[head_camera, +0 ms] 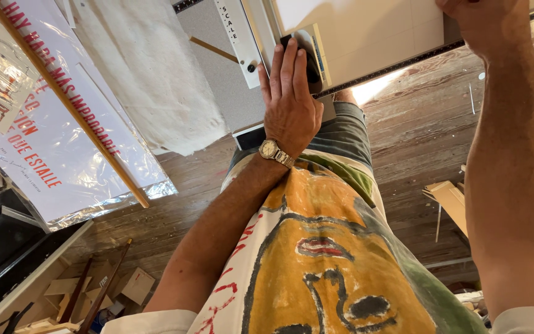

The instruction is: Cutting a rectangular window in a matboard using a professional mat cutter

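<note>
Your left hand (288, 102) lies flat, fingers together, on the black cutter head (307, 59) (right hand (480, 25) presses the board (372, 34), grip unclear); a slip risks skewing it.

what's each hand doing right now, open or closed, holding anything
Left hand: open, fingers flat over the black cutter handle.
Right hand: pressed on the pale board; fingers cut off by the frame, cannot tell.

The left hand (288, 102) lies flat, fingers straight and together, pressing palm-down, a watch on its wrist. The right hand (480, 21), partly cut by the frame edge, presses down with its forearm extended straight.
</note>
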